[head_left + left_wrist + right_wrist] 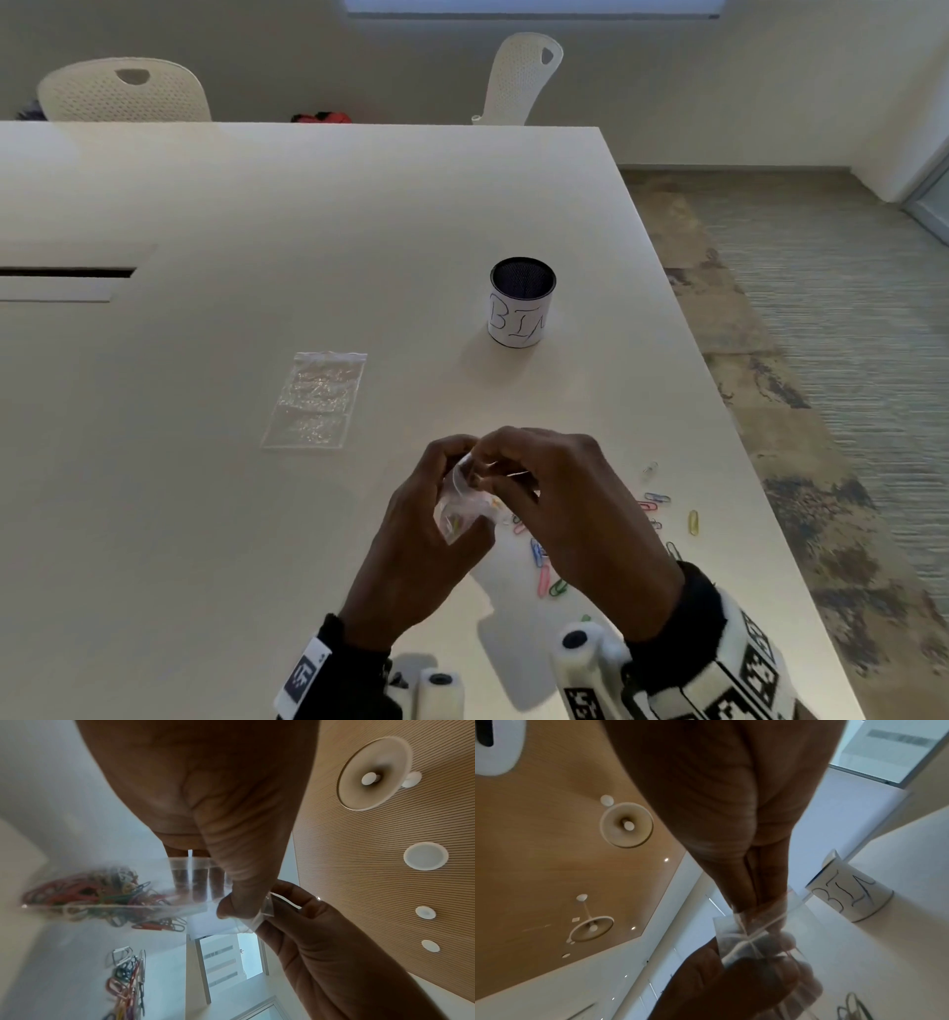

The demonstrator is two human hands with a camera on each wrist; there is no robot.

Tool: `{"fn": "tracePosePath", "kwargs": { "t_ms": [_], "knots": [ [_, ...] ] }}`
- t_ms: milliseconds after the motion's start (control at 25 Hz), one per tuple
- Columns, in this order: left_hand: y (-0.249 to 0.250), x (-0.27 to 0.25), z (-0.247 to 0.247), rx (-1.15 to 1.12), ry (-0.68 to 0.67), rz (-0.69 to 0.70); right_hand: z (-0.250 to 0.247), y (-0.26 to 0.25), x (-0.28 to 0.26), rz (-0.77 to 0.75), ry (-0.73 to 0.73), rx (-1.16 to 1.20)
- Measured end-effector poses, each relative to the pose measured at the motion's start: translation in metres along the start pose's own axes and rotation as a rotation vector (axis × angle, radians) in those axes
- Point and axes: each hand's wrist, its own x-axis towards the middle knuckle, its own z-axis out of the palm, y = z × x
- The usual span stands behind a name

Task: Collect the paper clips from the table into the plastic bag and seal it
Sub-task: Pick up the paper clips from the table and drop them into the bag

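A small clear plastic bag hangs between both hands above the white table. My left hand holds the bag's side, thumb pressed on its upper part. My right hand pinches the bag's top strip from the other side. Several coloured paper clips lie bunched in the bag's bottom. More loose paper clips lie scattered on the table under and right of my right hand; others show in the left wrist view.
A cylindrical mesh cup with a paper label reading "BIN" stands beyond the hands, also in the right wrist view. A flat stack of spare clear bags lies to the left. The table's right edge runs close to the clips.
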Motion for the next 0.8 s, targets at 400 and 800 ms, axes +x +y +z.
{"fn": "tracePosePath", "kwargs": {
  "t_ms": [400,800],
  "knots": [
    [0.004,-0.001,0.004,0.008,0.022,0.055,-0.015,-0.020,0.019,-0.101,-0.304,-0.195],
    [-0.011,0.008,-0.004,0.123,0.102,0.051,-0.039,0.058,0.014,0.056,-0.055,-0.168]
  ]
}}
